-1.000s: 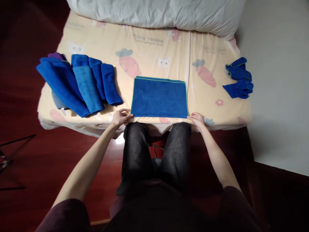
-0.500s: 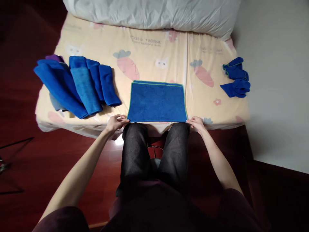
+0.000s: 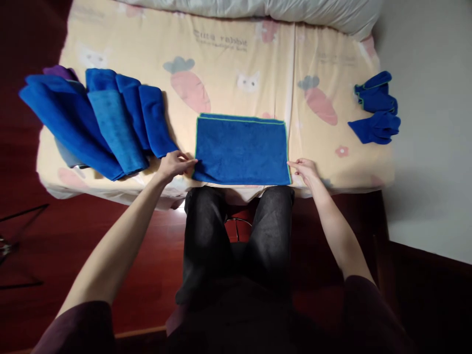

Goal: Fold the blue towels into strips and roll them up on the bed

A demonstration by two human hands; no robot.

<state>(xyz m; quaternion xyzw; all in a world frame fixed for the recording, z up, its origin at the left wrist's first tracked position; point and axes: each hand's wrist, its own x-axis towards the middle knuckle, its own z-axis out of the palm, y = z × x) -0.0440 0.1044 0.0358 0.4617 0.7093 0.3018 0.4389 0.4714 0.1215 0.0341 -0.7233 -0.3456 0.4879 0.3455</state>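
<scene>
Folded blue cloth (image 3: pixel 241 150) on carrot-print sheet (image 3: pixel 224 93), left fingers (image 3: pixel 185 165) and right fingers (image 3: pixel 298 165) at opposite edges.

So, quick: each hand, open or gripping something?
Left hand: partly curled, at the left edge of the rectangular, green-edged blue cloth; grip unclear.
Right hand: partly curled, at the cloth's right edge; grip unclear.

Bright bedsheet (image 3: pixel 228 93), dim floor (image 3: pixel 147 275), blurred lettering (image 3: pixel 221 39)

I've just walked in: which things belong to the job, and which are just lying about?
Seemingly in the job: flat blue cloth; left hand and right hand at its side edges.

Seemingly lying about: bundled cloths; crumpled blue cloths; white bedding.
</scene>
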